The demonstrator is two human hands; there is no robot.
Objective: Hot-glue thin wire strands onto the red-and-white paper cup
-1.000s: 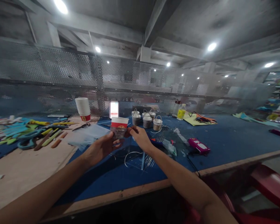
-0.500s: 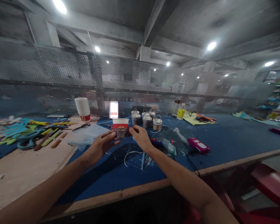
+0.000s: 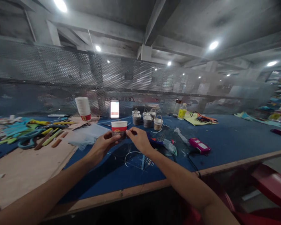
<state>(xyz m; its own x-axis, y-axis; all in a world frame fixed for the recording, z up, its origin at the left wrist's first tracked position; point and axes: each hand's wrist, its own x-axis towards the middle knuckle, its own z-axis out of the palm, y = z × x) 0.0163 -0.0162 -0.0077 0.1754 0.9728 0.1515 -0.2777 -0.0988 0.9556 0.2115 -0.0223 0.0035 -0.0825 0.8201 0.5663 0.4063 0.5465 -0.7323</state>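
A small paper cup, white at the rim and red below, is held upright above the blue table. A dark brown strip wraps its lower part; its material is too blurred to tell. My left hand is closed around the left side of the cup, thumb in front. At the right side of the cup, my right hand is in a pinch at the strip's edge. Behind and to the right stand several small handled buckets, white-rimmed with grey or brown sides.
A stack of paper cups stands back left, near blue-handled scissors and coloured sticks. Loose wires lie right of my hands. Farther right are a magenta device with a cord and a yellow-labelled bottle. Perforated metal panels rise behind.
The cup has come slightly lower and to the left, its rim tipped a little toward me. Both hands have moved with it, and my left fingers have drawn in closer around it.
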